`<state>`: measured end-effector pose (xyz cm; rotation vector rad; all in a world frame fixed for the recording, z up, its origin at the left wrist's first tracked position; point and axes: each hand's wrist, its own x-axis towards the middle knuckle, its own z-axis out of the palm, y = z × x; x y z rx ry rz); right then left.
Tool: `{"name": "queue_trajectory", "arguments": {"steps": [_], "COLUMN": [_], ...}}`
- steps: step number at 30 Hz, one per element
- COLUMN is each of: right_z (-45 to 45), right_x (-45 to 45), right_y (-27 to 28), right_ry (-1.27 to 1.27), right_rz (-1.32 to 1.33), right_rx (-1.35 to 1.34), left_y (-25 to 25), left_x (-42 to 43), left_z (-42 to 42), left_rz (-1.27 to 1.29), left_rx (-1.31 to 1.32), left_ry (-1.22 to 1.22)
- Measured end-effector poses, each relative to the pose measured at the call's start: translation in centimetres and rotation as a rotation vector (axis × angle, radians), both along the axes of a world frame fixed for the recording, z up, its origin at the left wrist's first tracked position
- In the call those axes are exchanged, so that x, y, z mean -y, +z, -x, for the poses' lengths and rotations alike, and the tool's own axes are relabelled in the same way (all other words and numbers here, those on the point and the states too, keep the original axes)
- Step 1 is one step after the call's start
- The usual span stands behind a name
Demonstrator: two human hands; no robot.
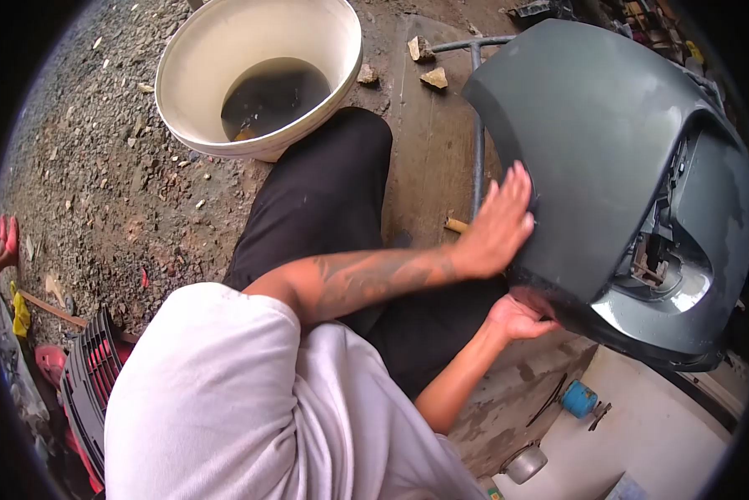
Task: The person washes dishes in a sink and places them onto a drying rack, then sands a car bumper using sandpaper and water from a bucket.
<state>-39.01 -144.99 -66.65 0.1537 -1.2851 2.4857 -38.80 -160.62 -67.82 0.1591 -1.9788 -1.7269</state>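
Two bare hands met the dark grey car panel (587,158) at its near edge. The left hand (493,237) lay against it, back upward, fingers extended with narrow gaps and thumb apart. The right hand (520,320) was palm up at the lower corner, fingers partly hidden – I couldn't tell whether they were clamped on it. A tattooed forearm (374,279) led back to a white shirt (199,392).

Beyond lay a brown slab (428,108) with stone chunks (433,78), and wet gravel (99,150) around a bucket (258,29) of dark liquid (276,96). A blue container (578,399) and a metal pot (525,463) sat lower right; a black grille (91,375) lay lower left.

The panel was at the right, by a metal tube frame (478,158) – smooth face up, cut-out (653,250) rightward, long axis slanting from upper left to lower right.
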Motion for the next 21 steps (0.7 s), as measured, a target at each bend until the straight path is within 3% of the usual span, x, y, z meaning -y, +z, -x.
{"name": "queue_trajectory", "arguments": {"steps": [1,3,5,7,10,13,16,17,19,21], "right_z": [0.1,-0.2,0.5,0.3,0.4,0.1,0.2,0.0,-0.1,0.4], "right_x": [0.0,0.1,-0.5,0.3,-0.4,0.6,0.3,0.5,0.7,-0.4], "right_y": [0.2,0.5,-0.3,0.0,-0.2,0.4,0.4,0.6,0.7,0.0], "right_ry": [-0.062,-0.063,-0.067,-0.013,-0.025,-0.147,-0.008,0.056,-0.092,-0.072], "right_rz": [-0.011,-0.030,-0.012,0.008,0.022,-0.109,0.020,0.047,-0.030,-0.004], "right_rx": [0.013,-0.007,-0.030,-0.052,-0.011,-0.063,-0.030,-0.015,0.001,-0.007], "left_y": [-0.7,-0.5,-0.1,0.8,-1.0,-0.1,0.6,0.4,-0.5,-0.4], "left_x": [1.0,4.1,1.2,-0.9,0.2,1.3,-0.8,-0.3,1.4,2.7], "left_z": [1.7,4.0,2.5,-1.8,0.8,2.1,-2.3,-1.5,1.7,3.3], "left_rz": [-0.007,-0.110,-0.040,-0.015,0.099,-0.038,0.024,0.027,-0.044,-0.098], "left_rx": [0.014,0.110,0.060,0.001,0.097,0.166,0.073,0.073,0.098,0.164], "left_ry": [0.120,0.136,0.182,-0.061,0.105,0.146,-0.099,-0.095,0.095,0.091]}}
